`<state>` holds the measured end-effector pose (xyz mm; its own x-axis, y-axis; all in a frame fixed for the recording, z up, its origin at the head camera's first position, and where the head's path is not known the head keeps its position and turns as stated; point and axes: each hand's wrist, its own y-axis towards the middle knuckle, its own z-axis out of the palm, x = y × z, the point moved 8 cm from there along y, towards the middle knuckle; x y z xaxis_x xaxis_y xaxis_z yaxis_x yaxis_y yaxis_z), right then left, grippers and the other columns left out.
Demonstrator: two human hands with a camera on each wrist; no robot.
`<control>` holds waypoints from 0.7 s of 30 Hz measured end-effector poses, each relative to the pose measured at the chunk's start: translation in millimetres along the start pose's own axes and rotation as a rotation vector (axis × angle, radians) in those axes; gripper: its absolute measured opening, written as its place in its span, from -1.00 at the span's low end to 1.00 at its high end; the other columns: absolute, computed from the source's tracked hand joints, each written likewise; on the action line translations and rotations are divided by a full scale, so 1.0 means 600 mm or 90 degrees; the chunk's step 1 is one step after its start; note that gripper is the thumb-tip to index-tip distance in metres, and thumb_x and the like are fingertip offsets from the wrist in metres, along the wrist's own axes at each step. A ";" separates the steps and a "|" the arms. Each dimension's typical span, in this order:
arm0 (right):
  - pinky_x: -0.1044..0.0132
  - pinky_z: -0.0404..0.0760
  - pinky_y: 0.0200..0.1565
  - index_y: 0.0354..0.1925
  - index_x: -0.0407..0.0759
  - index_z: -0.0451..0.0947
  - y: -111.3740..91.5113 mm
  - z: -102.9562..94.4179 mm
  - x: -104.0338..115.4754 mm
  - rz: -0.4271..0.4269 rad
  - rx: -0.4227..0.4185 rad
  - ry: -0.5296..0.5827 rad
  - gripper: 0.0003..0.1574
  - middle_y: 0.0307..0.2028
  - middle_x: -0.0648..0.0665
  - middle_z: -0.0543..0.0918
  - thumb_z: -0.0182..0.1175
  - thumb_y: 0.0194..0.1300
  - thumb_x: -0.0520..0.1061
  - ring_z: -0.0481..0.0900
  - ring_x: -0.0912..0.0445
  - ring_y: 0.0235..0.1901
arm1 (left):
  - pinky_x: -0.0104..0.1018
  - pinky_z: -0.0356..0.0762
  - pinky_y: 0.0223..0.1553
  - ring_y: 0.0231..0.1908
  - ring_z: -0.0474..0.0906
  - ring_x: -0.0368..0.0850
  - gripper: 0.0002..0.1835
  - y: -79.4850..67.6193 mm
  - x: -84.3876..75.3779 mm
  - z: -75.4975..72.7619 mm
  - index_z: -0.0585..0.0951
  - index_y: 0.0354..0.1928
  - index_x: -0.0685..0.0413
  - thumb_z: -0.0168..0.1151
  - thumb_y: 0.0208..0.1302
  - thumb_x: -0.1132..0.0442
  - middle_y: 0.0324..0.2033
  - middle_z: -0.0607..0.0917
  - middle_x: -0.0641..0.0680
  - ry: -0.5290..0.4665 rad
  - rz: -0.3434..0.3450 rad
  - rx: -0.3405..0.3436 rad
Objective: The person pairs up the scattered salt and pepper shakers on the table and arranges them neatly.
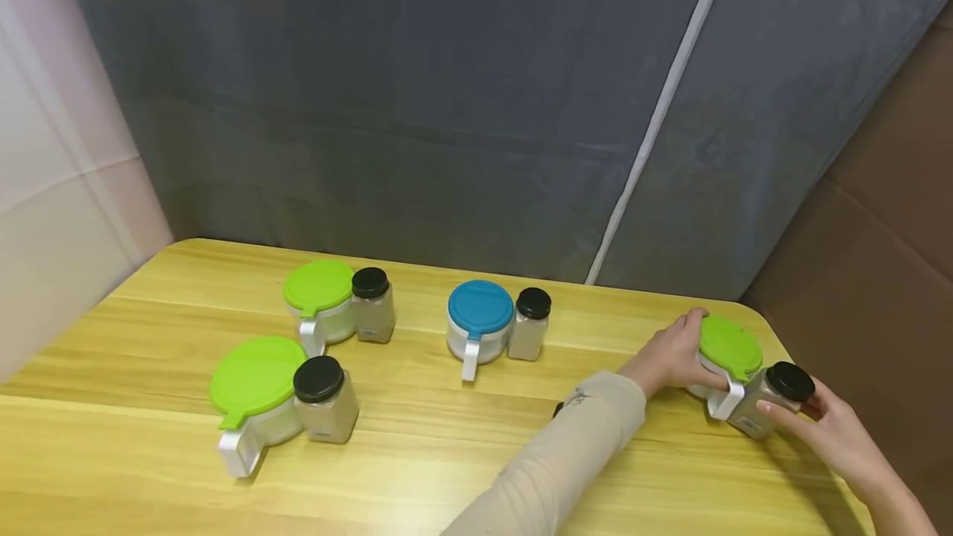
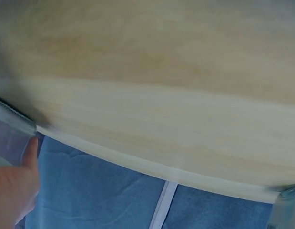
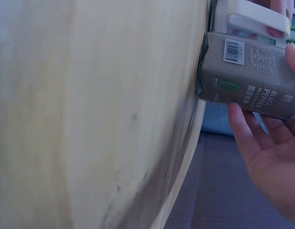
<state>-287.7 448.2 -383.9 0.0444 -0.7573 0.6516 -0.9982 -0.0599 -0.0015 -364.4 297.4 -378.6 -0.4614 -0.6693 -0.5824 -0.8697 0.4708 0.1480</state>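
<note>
At the table's right end, my left hand (image 1: pixel 673 354) grips a seasoning jar with a green lid (image 1: pixel 731 346), fingers around its far side and thumb near the white handle (image 1: pixel 725 399). Part of its clear body (image 2: pixel 11 136) shows by the fingers in the left wrist view. My right hand (image 1: pixel 837 437) holds a black-capped pepper jar (image 1: pixel 767 404) between thumb and fingers, close beside that handle. In the right wrist view, the pepper jar (image 3: pixel 252 76) has a grey label reading "BLACK PEPPER", and its base is right at the tabletop.
Two more green-lidded jars (image 1: pixel 253 383) (image 1: pixel 318 288) stand on the left, each beside a black-capped jar (image 1: pixel 328 404) (image 1: pixel 374 308). Mid-table, a blue-lidded jar (image 1: pixel 480 308) stands beside another black-capped jar (image 1: pixel 530 329). A small dark object (image 1: pixel 557 409) peeks from behind the left sleeve. A grey curtain (image 1: pixel 409 106) hangs behind.
</note>
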 end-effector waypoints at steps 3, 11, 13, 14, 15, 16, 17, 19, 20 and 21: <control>0.23 0.43 -0.27 0.21 -0.45 0.03 -0.002 0.002 0.001 0.002 0.001 0.003 -0.15 0.07 -0.48 0.27 0.11 0.20 0.05 0.36 -0.12 -0.03 | -0.58 0.29 -0.14 -0.14 0.35 -0.39 0.01 -0.004 0.002 -0.004 0.09 0.23 -0.11 0.40 -0.28 -0.16 -0.06 0.37 -0.18 -0.002 0.004 -0.002; -0.12 0.35 -0.20 0.23 -0.47 -0.02 -0.007 -0.002 0.006 0.018 0.001 0.022 -0.10 0.09 -0.53 0.20 0.10 0.20 0.08 0.17 -0.40 0.04 | -0.58 0.29 -0.14 -0.13 0.34 -0.39 0.00 -0.016 -0.004 -0.021 0.08 0.24 -0.08 0.40 -0.27 -0.16 -0.04 0.37 -0.17 -0.024 0.027 -0.008; -0.18 0.33 -0.20 0.23 -0.46 -0.03 -0.009 -0.005 0.010 0.016 -0.001 0.026 -0.09 0.10 -0.54 0.19 0.10 0.20 0.08 0.15 -0.42 0.04 | -0.56 0.28 -0.13 -0.12 0.34 -0.39 0.00 -0.020 -0.007 -0.026 0.08 0.24 -0.07 0.39 -0.26 -0.15 -0.03 0.37 -0.16 -0.026 0.038 -0.009; -0.19 0.33 -0.21 0.24 -0.46 -0.04 -0.011 -0.006 0.011 0.016 0.000 0.026 -0.08 0.10 -0.55 0.18 0.10 0.20 0.09 0.14 -0.43 0.04 | -0.55 0.28 -0.13 -0.11 0.34 -0.39 0.01 -0.023 -0.008 -0.028 0.08 0.24 -0.06 0.39 -0.26 -0.15 -0.03 0.37 -0.16 -0.027 0.043 -0.010; -0.21 0.32 -0.21 0.24 -0.46 -0.05 -0.013 -0.007 0.012 0.016 0.001 0.028 -0.08 0.10 -0.55 0.17 0.10 0.20 0.09 0.13 -0.44 0.04 | -0.55 0.28 -0.12 -0.11 0.34 -0.39 0.00 -0.025 -0.009 -0.031 0.09 0.24 -0.05 0.39 -0.26 -0.14 -0.02 0.37 -0.16 -0.027 0.048 -0.012; -0.19 0.34 -0.22 0.24 -0.46 -0.05 -0.014 -0.009 0.014 0.014 -0.003 0.024 -0.08 0.10 -0.55 0.18 0.10 0.20 0.09 0.14 -0.44 0.03 | -0.54 0.27 -0.12 -0.11 0.34 -0.39 0.00 -0.027 -0.010 -0.033 0.09 0.24 -0.05 0.39 -0.25 -0.14 -0.02 0.37 -0.15 -0.028 0.055 -0.013; -0.17 0.36 -0.22 0.25 -0.45 -0.05 -0.016 -0.011 0.014 0.013 -0.006 0.018 -0.08 0.10 -0.53 0.19 0.10 0.20 0.09 0.15 -0.43 0.03 | -0.54 0.27 -0.12 -0.11 0.34 -0.39 0.00 -0.029 -0.011 -0.035 0.09 0.24 -0.04 0.39 -0.25 -0.14 -0.02 0.37 -0.15 -0.029 0.061 -0.014; -0.13 0.40 -0.24 0.25 -0.44 -0.04 -0.021 -0.016 0.015 0.010 -0.009 0.009 -0.08 0.09 -0.52 0.21 0.10 0.20 0.09 0.18 -0.42 0.02 | -0.56 0.27 -0.13 -0.11 0.34 -0.39 0.00 -0.033 -0.012 -0.038 0.09 0.24 -0.04 0.40 -0.26 -0.13 -0.02 0.37 -0.15 -0.033 0.071 -0.013; -0.11 0.41 -0.25 0.25 -0.43 -0.03 -0.024 -0.017 0.015 0.008 -0.009 0.007 -0.09 0.09 -0.51 0.21 0.10 0.20 0.09 0.20 -0.40 0.01 | -0.57 0.26 -0.14 -0.11 0.33 -0.40 0.00 -0.035 -0.013 -0.039 0.09 0.23 -0.04 0.40 -0.26 -0.13 -0.02 0.36 -0.16 -0.035 0.076 -0.012; -0.07 0.43 -0.26 0.25 -0.41 -0.01 -0.025 -0.019 0.015 0.005 -0.013 -0.001 -0.10 0.09 -0.49 0.23 0.11 0.19 0.09 0.24 -0.37 -0.01 | -0.57 0.26 -0.14 -0.12 0.33 -0.40 0.00 -0.037 -0.013 -0.041 0.10 0.23 -0.05 0.40 -0.26 -0.13 -0.02 0.36 -0.16 -0.036 0.081 -0.012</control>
<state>-272.6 449.8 -369.2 0.0367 -0.7584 0.6508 -0.9991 -0.0406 0.0090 -345.5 278.2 -357.8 -0.5577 -0.5712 -0.6023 -0.8083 0.5386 0.2377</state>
